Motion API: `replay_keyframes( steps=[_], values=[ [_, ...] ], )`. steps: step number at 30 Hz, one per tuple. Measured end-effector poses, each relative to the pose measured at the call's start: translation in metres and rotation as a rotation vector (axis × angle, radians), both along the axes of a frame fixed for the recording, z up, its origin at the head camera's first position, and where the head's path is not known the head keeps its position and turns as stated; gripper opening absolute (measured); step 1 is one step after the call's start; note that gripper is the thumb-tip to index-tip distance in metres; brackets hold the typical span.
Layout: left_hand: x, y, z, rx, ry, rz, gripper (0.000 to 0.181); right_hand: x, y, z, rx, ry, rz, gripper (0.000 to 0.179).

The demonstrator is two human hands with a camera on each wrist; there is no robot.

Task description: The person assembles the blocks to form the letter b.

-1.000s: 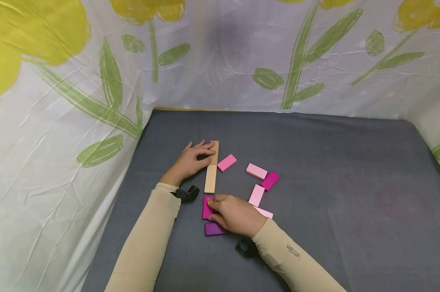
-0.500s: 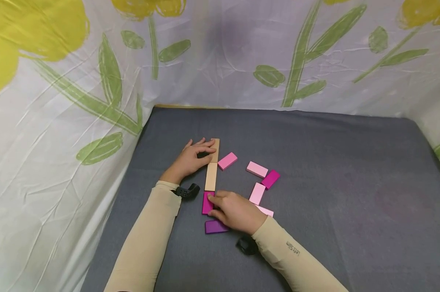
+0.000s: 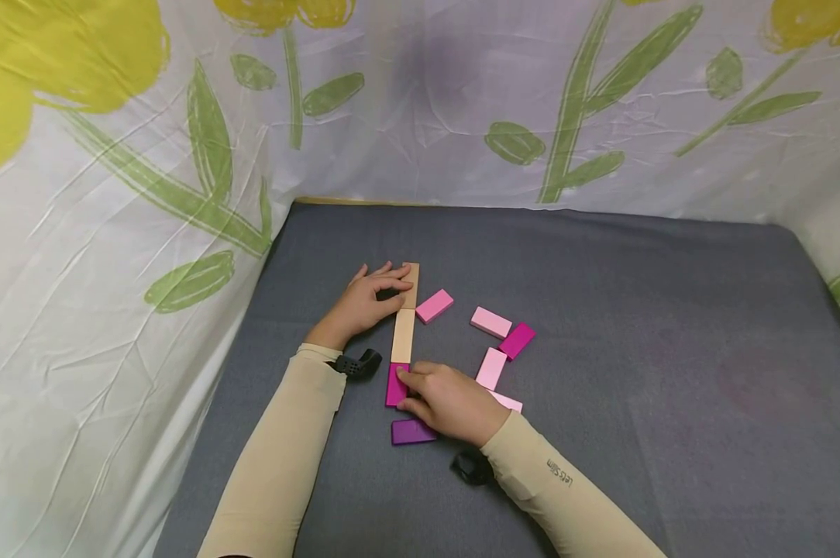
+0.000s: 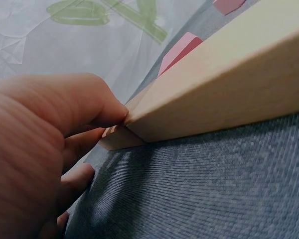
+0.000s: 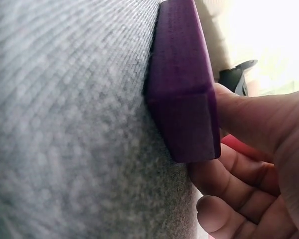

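Note:
My left hand (image 3: 364,306) rests its fingers on the far one of two plain wooden blocks (image 3: 413,299), lying end to end. In the left wrist view my thumb (image 4: 102,102) touches close to their seam. My right hand (image 3: 455,403) pinches a magenta block (image 3: 394,392) between index finger and thumb. That block lies lined up with the near wooden block (image 3: 402,341), right at its near end. Crosswise below lies a purple block (image 3: 409,432), partly hidden by my right hand; it fills the middle of the right wrist view.
A pink block (image 3: 435,307) lies angled beside the wooden pair. Farther right are a light pink block (image 3: 491,322), another magenta block (image 3: 517,341) and more light pink ones, one partly behind my right hand. Grey cloth (image 3: 636,349) covers the table; a flower-patterned curtain (image 3: 448,155) hangs behind.
My right hand has slid the magenta block away from me until its gap to the near wooden block closed; the space to the purple block widened. My left hand stays in place.

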State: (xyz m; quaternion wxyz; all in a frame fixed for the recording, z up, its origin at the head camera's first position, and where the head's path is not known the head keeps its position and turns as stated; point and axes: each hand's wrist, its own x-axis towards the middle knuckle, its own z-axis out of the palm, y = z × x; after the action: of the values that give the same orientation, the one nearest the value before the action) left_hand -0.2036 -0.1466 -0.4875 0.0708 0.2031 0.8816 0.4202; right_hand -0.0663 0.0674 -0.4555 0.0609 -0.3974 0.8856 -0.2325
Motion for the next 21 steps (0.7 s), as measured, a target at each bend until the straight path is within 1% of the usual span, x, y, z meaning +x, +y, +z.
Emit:
replay_keyframes(
  steps=[9,21],
  values=[
    [0.0003,0.0003,0.0000,-0.005,0.003,-0.004,0.035,0.0004,0.0006,0.0003,-0.002,0.005,-0.007,0.043],
    [-0.0004,-0.0005,-0.0016,0.001,0.000,-0.001,0.035,0.0017,-0.0011,0.0045,0.059,0.021,-0.029,0.045]
  ],
)
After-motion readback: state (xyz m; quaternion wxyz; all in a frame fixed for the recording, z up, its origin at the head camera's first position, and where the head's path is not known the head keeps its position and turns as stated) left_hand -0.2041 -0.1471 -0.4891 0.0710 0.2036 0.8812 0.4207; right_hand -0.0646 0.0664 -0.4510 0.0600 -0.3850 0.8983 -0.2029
